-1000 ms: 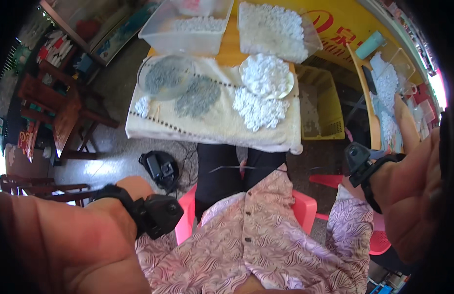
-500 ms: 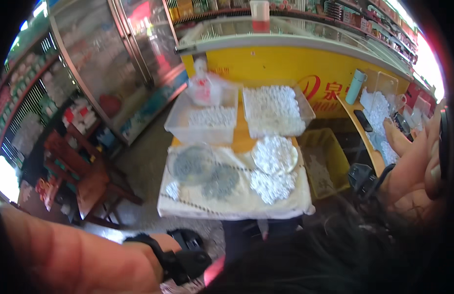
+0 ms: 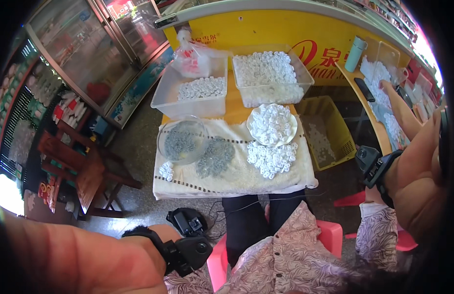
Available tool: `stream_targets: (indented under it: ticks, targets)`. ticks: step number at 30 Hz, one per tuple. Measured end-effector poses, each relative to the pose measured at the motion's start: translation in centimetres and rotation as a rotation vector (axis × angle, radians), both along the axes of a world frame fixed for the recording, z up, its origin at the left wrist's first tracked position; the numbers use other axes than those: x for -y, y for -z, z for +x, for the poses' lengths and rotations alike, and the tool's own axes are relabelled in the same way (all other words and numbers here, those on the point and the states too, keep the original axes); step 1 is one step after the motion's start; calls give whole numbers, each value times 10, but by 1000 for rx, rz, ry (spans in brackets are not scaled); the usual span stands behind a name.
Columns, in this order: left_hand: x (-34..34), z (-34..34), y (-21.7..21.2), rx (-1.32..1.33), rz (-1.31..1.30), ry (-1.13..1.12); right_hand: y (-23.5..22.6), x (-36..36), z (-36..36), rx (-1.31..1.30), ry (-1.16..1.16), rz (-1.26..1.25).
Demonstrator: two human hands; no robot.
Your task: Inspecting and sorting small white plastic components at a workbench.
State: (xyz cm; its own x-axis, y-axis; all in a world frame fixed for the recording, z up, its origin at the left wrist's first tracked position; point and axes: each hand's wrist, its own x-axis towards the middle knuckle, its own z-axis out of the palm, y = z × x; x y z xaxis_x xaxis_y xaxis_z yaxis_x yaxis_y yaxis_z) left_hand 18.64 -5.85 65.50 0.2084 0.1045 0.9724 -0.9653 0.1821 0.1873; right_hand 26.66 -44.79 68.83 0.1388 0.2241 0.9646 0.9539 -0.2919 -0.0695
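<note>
My left hand [image 3: 85, 255] is raised close at the lower left, palm side showing; its fingers run out of view at the rim. A black strap with a small camera [image 3: 195, 250] circles its wrist. My right hand [image 3: 415, 164] is raised at the right rim, one finger stretched apart from the rest; nothing visible is held. A similar small camera [image 3: 368, 159] is strapped to that wrist. Between the hands, a white towel [image 3: 187, 188] bears a white plate [image 3: 251, 130] of small white rings, a loose pile of white rings [image 3: 271, 160], a clear bowl [image 3: 160, 147] and small grey pieces [image 3: 216, 156].
Behind the towel stand two clear plastic bins [image 3: 187, 108] with white pieces, one also holding a tied bag [image 3: 192, 63]. A yellow crate [image 3: 344, 147] sits right of the table, near a side table [image 3: 354, 78] with a flask [image 3: 355, 54]. A wooden chair [image 3: 89, 181] stands left.
The view has tilted downward, so the table sits higher and my lap and a pink stool show. The picture is sharper. Both hands stay raised at the sides.
</note>
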Motion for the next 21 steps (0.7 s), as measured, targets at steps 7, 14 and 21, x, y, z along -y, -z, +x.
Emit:
stream_targets:
  ticks: [7, 14, 21]
  targets:
    - [14, -2, 10, -8, -17, 34, 11, 8, -5, 22, 7, -31]
    - [26, 5, 13, -37, 0, 119, 13, 14, -7, 4, 19, -41]
    - [37, 9, 14, -67, 14, 196, 15, 19, -9, 15, 30, -54]
